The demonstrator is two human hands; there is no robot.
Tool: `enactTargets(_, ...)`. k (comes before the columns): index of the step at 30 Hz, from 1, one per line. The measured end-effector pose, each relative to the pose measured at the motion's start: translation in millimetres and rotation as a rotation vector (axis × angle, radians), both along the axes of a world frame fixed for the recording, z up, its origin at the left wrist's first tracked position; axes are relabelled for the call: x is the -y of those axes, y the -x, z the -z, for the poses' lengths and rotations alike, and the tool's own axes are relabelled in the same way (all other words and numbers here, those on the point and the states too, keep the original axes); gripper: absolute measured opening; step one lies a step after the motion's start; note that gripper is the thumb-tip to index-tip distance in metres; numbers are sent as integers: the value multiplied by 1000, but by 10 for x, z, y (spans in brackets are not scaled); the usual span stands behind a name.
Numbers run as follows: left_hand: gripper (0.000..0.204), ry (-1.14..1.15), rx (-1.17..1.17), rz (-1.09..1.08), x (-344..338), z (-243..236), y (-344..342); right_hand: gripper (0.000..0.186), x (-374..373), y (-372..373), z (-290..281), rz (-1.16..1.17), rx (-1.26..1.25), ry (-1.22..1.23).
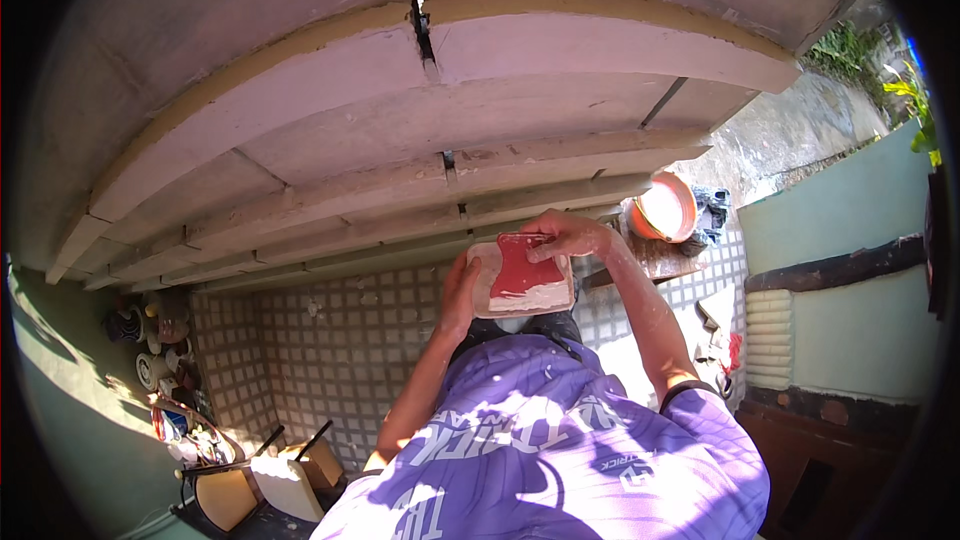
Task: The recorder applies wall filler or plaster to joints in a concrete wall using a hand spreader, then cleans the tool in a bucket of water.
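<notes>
In front of my chest, my left hand (457, 292) is closed on the left side of a pale, square-cornered board or shallow tray (484, 280) smeared with whitish paste. My right hand (575, 236) comes from the right and pinches a red plastic spreader (518, 262), thumb on its upper face. The spreader lies over the board, and white paste (540, 297) shows along its lower edge. Whether the board has raised walls I cannot tell. Pale smears cover my right hand and forearm.
A long stepped, pinkish-grey plastered surface (350, 100) with ledges spans the space ahead. An orange bucket (664, 208) stands at the right on a wooden support (660, 258). Chairs (225, 498) and cluttered containers (152, 370) are at the left, above a checkered tile floor (340, 340).
</notes>
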State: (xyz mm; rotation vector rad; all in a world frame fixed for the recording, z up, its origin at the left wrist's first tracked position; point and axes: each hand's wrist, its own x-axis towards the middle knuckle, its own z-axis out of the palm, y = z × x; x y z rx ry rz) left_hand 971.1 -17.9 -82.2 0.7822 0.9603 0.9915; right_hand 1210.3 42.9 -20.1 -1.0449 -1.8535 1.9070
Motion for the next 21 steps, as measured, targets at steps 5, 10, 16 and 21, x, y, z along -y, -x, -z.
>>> enactTargets(5, 37, -13, 80, 42, 94, 57, 49, 34, -11, -156, -384, 255, 72, -106)
enactTargets(10, 44, 46, -27, -61, 197, 193, 182, 26, 259, -470, -1017, 509, 422, -583)
enactTargets(16, 48, 96, -63, -162, 226, 322, 345, 47, 289, -697, -864, 646, 781, -1194)
enactTargets(21, 49, 72, -25, -197, 165, 418, 406, 44, 77, -456, -340, 754, 1195, -1195)
